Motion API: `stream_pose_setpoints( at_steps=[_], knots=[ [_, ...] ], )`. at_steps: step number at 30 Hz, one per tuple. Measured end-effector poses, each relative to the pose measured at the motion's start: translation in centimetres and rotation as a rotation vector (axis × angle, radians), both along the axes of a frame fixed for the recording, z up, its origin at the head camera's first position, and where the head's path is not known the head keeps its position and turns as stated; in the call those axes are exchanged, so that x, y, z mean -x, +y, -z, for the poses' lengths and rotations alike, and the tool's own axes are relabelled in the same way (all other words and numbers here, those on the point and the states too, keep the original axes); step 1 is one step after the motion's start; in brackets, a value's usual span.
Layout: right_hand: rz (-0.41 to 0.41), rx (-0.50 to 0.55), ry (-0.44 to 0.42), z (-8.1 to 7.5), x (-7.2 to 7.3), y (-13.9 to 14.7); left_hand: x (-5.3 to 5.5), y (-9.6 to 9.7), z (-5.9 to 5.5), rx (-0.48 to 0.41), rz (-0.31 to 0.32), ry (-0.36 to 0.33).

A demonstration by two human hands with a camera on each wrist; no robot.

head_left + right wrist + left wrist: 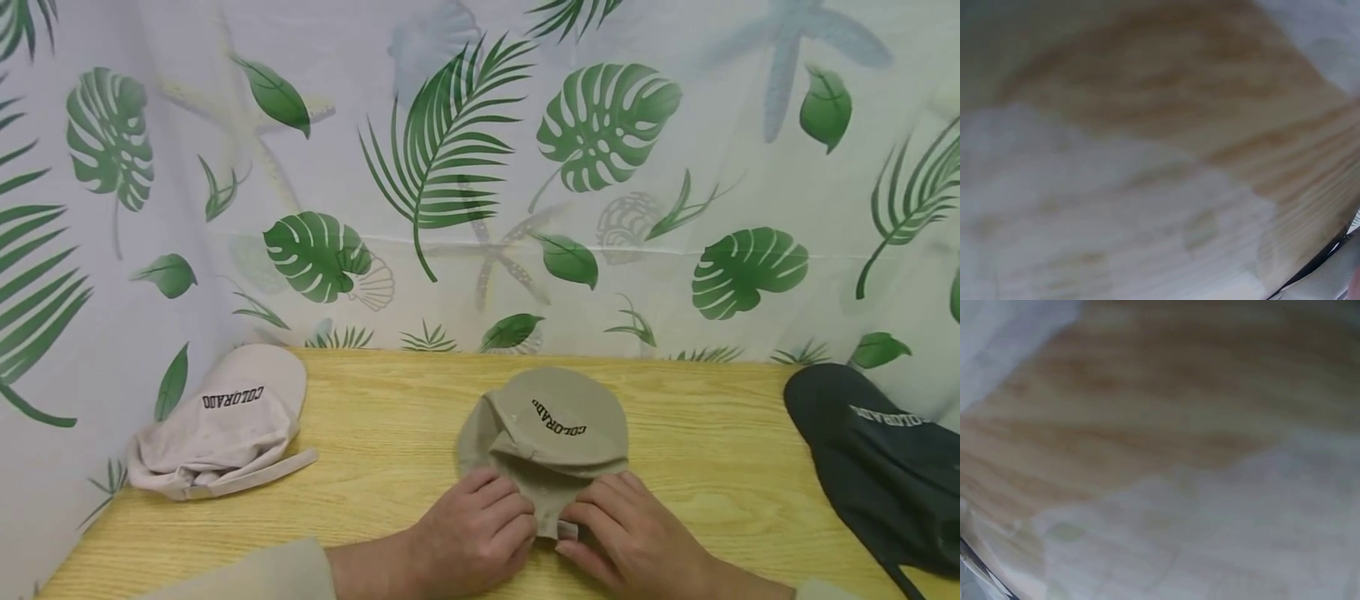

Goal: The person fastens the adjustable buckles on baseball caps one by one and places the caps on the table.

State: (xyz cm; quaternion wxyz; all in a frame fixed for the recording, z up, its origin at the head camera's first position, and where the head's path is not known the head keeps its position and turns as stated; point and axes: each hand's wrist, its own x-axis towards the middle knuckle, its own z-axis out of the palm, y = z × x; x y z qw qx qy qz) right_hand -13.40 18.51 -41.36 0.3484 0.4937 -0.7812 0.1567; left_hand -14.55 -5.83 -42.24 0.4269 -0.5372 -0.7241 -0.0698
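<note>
1. The khaki cap (573, 446) lies near the middle of the yellow wood-grain counter (382, 433), between the pale cap (247, 417) at the left side and the dark cap (862, 450) at the right side.
2. Its cloth looks soft and matt, with a deep fold at the left and a shadowed hollow toward the near side.
3. The dark lettering (558, 417) makes an arc (it reads COLORADO, but upside down from the head view).
4. The fingers of the left hand (480, 529) are curled and hold the near left edge.
5. The right hand (637, 533) pinches, between thumb and fingers, the short strap end (567, 530) at the near edge, which is lighter than the cloth.
</note>
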Motion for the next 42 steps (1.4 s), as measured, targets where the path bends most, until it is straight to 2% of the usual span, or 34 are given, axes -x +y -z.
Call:
stream_pose_setpoints(
  at_steps=[7,16,21,29,36,42],
  knots=[
    [-0.011,-0.001,-0.004,0.07,-0.03,-0.10,0.09,-0.23,-0.10,0.038,0.036,-0.053],
    [-0.033,0.000,0.003,0.04,-0.02,-0.20,0.35,-0.25,-0.02,0.029,0.098,0.003],
    [-0.047,0.006,0.021,0.04,0.04,-0.38,0.36,-0.37,-0.08,0.025,0.123,-0.002],
    [-0.038,0.000,0.023,0.12,0.03,-0.48,0.05,-0.61,-0.17,0.046,0.126,-0.033],
    [-0.013,-0.008,-0.009,0.14,-0.20,-0.24,-0.13,-0.34,-0.17,0.039,0.113,-0.119],
    [-0.019,0.000,0.000,0.20,-0.05,-0.26,-0.15,-0.15,-0.11,0.039,0.115,-0.108]
  ],
)
